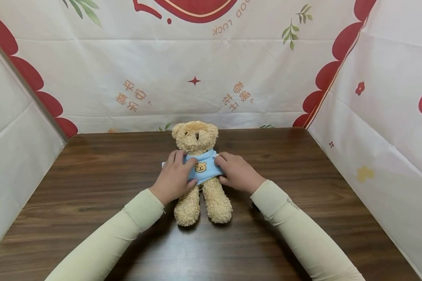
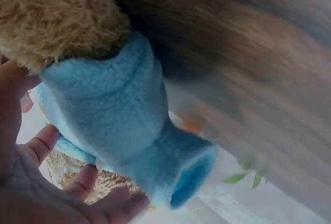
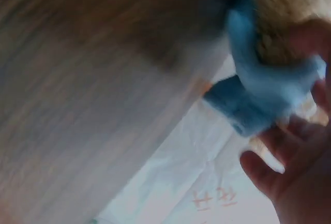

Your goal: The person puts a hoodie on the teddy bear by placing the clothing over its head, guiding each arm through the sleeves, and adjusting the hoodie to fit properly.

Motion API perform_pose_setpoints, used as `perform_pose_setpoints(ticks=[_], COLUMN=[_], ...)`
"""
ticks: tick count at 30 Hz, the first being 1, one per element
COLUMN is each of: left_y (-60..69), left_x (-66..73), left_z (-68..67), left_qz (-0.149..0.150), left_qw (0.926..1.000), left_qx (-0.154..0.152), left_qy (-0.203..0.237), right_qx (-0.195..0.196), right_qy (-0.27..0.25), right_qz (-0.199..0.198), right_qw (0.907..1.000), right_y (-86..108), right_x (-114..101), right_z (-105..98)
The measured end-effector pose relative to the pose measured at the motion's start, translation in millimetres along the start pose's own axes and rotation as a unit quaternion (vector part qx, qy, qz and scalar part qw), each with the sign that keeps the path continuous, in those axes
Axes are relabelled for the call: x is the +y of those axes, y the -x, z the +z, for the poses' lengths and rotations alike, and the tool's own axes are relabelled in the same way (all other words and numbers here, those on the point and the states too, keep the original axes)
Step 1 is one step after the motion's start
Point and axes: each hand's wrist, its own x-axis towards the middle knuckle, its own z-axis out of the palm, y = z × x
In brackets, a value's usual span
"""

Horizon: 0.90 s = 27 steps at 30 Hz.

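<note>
A tan, curly-furred teddy bear (image 1: 214, 201) in a light blue shirt (image 1: 190, 168) is face up at the far middle of the table, legs pointing toward me. A small bear face (image 1: 201, 167) decorates the shirt's front. My left hand (image 1: 174, 177) holds the bear's side, its fingers spread over the shirt and its thumb near the hem. On the opposite side, my right hand (image 1: 240, 171) holds the shirt by its side and sleeve. In the left wrist view, the blue sleeve (image 2: 191, 172) has an open end with no paw showing. Motion blurs the right wrist view.
The dark wood-grain table (image 1: 91, 183) reaches back to a white printed cloth (image 1: 168, 58) with red scallops, leaves and lettering. White cloth (image 1: 383, 128) also borders the right side, and another white panel (image 1: 17, 156) borders the left.
</note>
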Motion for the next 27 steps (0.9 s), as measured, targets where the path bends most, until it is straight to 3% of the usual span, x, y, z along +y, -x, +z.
perform_pose_setpoints(ticks=[4, 10, 15, 18, 23, 27], left_y=[-0.9, -1.0, -2.6, -3.9, -5.0, -7.0], left_x=[0.7, 2.7, 6.1, 7.4, 5.2, 3.7], left_z=[0.0, -0.8, -0.8, 0.0, 1.0, 0.7], left_qz=[-0.006, -0.008, -0.018, -0.021, -0.026, -0.029], left_qw=[0.9999, 0.9996, 0.9987, 0.9980, 0.9977, 0.9974], left_qx=[-0.013, -0.025, -0.042, -0.050, -0.058, -0.063], left_qy=[0.008, 0.004, 0.025, 0.034, 0.024, 0.020], right_qx=[0.040, 0.088, 0.124, 0.103, 0.026, 0.036], right_qy=[0.122, 0.205, 0.213, 0.202, 0.159, 0.176], right_qz=[-0.018, -0.018, 0.023, 0.046, 0.059, 0.039], right_qw=[0.9915, 0.9746, 0.9689, 0.9729, 0.9852, 0.9830], right_y=[-4.7, -5.3, -8.7, -10.3, -11.2, -15.3], right_x=[-10, -16, -19, -20, -19, -15], right_z=[4, 10, 13, 11, 2, 5])
